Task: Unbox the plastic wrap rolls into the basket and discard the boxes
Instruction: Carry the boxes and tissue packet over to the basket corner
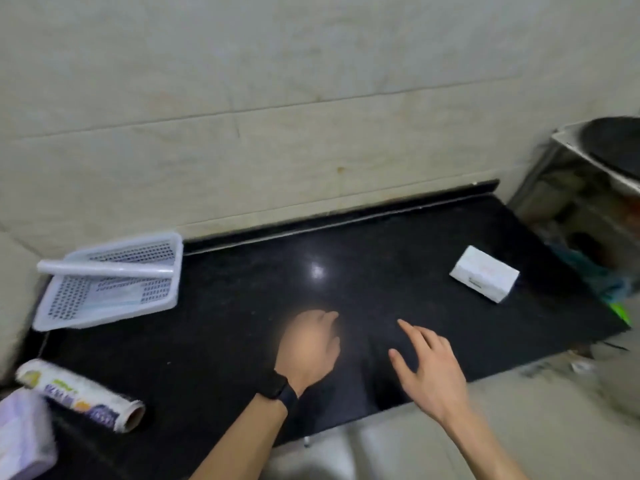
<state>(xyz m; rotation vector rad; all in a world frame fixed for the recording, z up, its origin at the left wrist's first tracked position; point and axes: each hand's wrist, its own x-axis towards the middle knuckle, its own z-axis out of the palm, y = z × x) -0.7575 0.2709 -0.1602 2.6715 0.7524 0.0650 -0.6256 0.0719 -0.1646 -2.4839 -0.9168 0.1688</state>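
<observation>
A white perforated basket (69,315) stands at the left back of the black counter (242,323), and a clear plastic wrap roll (105,269) lies across its rim. A white box (485,273) lies on the counter at the right. A printed roll (81,394) lies at the front left. My left hand (310,344) hovers over the counter's middle, blurred, holding nothing, fingers loosely bent. My right hand (427,365) is beside it with fingers spread and straight, pointing toward the box but well short of it.
A pale purple pack (22,434) sits at the lower left corner. A metal rack with a dark pan (613,147) stands to the right of the counter, clutter beneath it. A tiled wall (277,98) runs behind the counter.
</observation>
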